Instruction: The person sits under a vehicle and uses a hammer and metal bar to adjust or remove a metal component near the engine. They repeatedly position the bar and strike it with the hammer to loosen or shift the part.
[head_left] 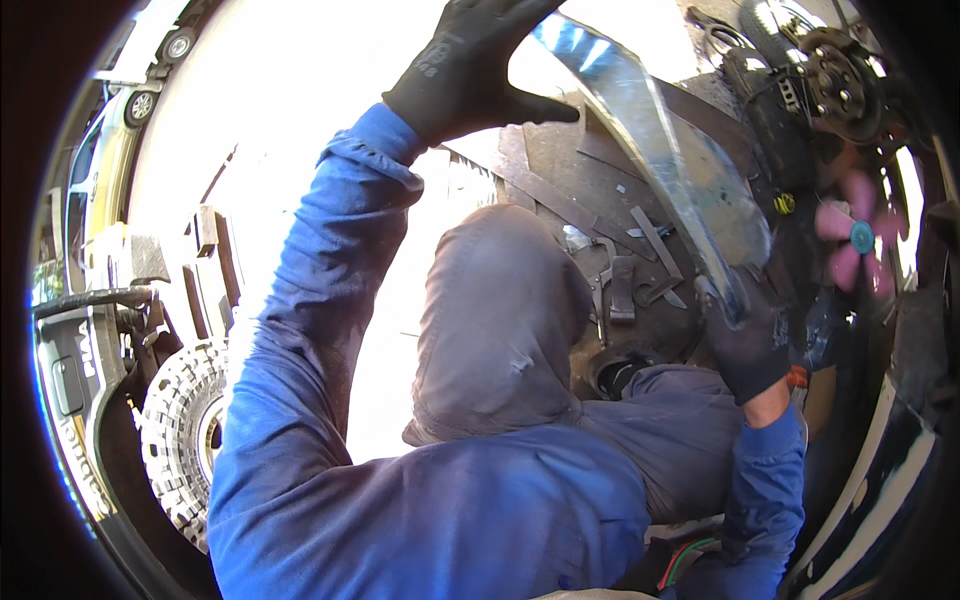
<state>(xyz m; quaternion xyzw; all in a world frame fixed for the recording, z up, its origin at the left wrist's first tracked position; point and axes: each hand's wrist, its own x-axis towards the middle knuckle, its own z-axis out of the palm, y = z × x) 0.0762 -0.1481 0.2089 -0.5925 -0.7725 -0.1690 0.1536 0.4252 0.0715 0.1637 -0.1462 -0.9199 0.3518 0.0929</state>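
A curved, shiny piece of sheet metal (pixel 635 115) slants from the top middle down to the right, in front of my bent knee. Its lower end is gripped by my right hand (pixel 745 345), in a dark glove, with the fingers closed round the edge. My left hand (pixel 475 75), in a black glove, is raised by the upper end of the metal. Its thumb stretches out away from the other fingers, which the picture's top edge partly cuts off. Whether its fingertips touch the metal I cannot tell.
Flat metal strips (pixel 560 195) and a clamp-like tool (pixel 603 290) lie on the floor ahead. A pink fan (pixel 860 235) and a wheel hub (pixel 840 85) stand at right. A chunky tyre (pixel 180 440) and a yellow vehicle (pixel 112 160) are at left.
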